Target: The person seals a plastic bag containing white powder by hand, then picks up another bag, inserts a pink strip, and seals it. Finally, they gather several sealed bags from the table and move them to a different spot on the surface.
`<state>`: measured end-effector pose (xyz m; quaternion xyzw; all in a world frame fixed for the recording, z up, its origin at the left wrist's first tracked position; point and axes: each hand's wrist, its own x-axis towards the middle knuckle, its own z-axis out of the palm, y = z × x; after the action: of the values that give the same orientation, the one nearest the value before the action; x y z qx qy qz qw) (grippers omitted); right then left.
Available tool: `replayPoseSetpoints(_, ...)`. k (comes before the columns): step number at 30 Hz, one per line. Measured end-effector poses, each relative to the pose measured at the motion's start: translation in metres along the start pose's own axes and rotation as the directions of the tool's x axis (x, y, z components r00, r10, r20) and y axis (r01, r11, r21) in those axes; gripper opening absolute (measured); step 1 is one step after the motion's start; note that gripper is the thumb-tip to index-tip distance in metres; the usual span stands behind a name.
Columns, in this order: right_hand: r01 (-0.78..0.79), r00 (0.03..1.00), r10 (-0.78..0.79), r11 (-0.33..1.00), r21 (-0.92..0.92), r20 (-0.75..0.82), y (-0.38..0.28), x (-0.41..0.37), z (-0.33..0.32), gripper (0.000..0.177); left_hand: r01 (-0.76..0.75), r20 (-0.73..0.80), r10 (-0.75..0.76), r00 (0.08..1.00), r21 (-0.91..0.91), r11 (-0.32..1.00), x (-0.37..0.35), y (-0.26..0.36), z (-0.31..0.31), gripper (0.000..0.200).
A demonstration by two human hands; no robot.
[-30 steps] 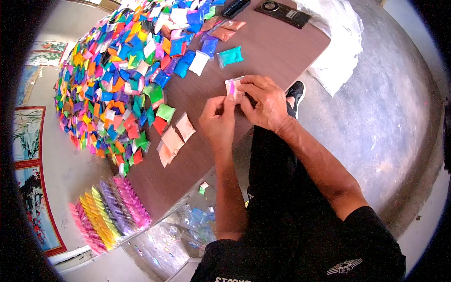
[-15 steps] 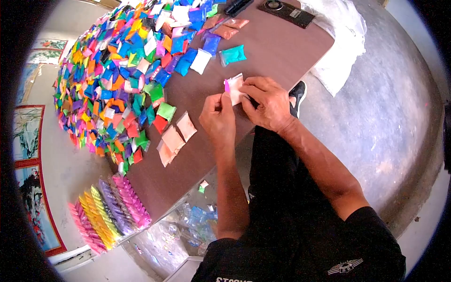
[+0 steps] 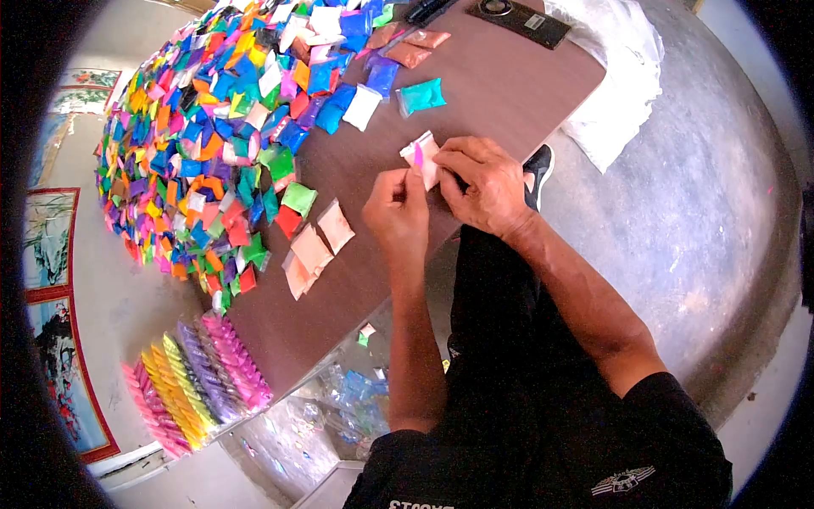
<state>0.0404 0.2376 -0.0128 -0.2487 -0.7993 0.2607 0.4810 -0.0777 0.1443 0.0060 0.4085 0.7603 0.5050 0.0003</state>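
Note:
A small clear packet with pale peach filling (image 3: 429, 166) is held over the table between my two hands. My right hand (image 3: 483, 182) is closed on its right side, fingers bent and thumb beneath. My left hand (image 3: 397, 199) is pinched, fingertips at the packet's lower left. A narrow bright-pink piece (image 3: 418, 154) sticks up from the left fingertips across the packet's face. Several similar peach packets (image 3: 312, 252) lie on the brown table (image 3: 326, 293) left of my left hand. A teal packet (image 3: 422, 97) lies beyond the held one.
A large heap of multicoloured packets (image 3: 203, 161) covers the table's left and far side. Rows of twisted coloured packs (image 3: 199, 373) lie at the near left corner. A black phone-like device (image 3: 519, 23) and white plastic bag (image 3: 619, 93) are at the far right.
The packet has tilted slightly between my hands. The pink piece, at the packet's left edge before, now lies across its face. Both hands have shifted only slightly.

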Motion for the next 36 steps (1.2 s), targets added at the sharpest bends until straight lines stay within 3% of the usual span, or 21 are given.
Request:
replayPoseSetpoints(6,0.006,1.0,-0.006,1.0,-0.017,-0.006,-0.001,0.001,0.0,0.019,0.135,-0.063,-0.132,0.989,0.044,0.99,0.005,-0.005,0.003,0.018)
replayPoseSetpoints(13,0.003,1.0,-0.003,1.0,-0.012,-0.009,-0.003,0.0,-0.002,0.02,0.1,-0.111,-0.1,0.989,-0.004,0.995,0.004,-0.004,-0.001,0.019)
replayPoseSetpoints(16,0.013,1.0,-0.013,1.0,-0.003,-0.013,-0.004,0.0,-0.003,0.022,0.158,-0.034,-0.159,0.987,-0.035,0.987,-0.002,0.004,-0.002,0.019)
replayPoseSetpoints(22,0.036,0.997,-0.035,0.999,-0.02,0.067,-0.001,0.0,-0.006,0.027,0.065,0.011,-0.065,0.998,0.046,0.997,0.003,0.0,0.0,0.018)
replayPoseSetpoints(24,0.008,0.997,-0.006,1.0,-0.022,0.079,-0.003,0.001,-0.005,0.028,0.194,-0.056,-0.191,0.98,0.049,0.98,0.008,-0.002,-0.001,0.019)
replayPoseSetpoints(25,0.02,0.997,-0.018,1.0,-0.021,0.078,-0.003,0.001,-0.004,0.028,0.19,-0.066,-0.187,0.98,0.044,0.981,0.009,-0.002,-0.001,0.019)
replayPoseSetpoints(29,0.048,0.998,-0.047,0.999,-0.025,0.03,-0.01,0.004,-0.006,0.035,0.237,-0.099,-0.238,0.966,-0.022,0.971,0.008,0.003,-0.005,0.021)
replayPoseSetpoints(32,0.062,0.993,-0.052,0.993,-0.098,0.104,-0.017,0.004,-0.008,0.038,0.264,-0.096,-0.27,0.958,-0.068,0.962,0.008,0.001,-0.004,0.022)
replayPoseSetpoints(34,0.002,0.984,0.033,0.98,-0.199,0.176,-0.023,0.004,-0.005,0.038,0.265,-0.099,-0.273,0.957,-0.089,0.96,0.006,-0.003,-0.004,0.023)
replayPoseSetpoints(36,-0.006,0.986,0.042,0.975,-0.222,0.16,-0.028,0.005,-0.004,0.035,0.201,-0.115,-0.223,0.968,-0.174,0.964,0.005,-0.008,-0.004,0.022)
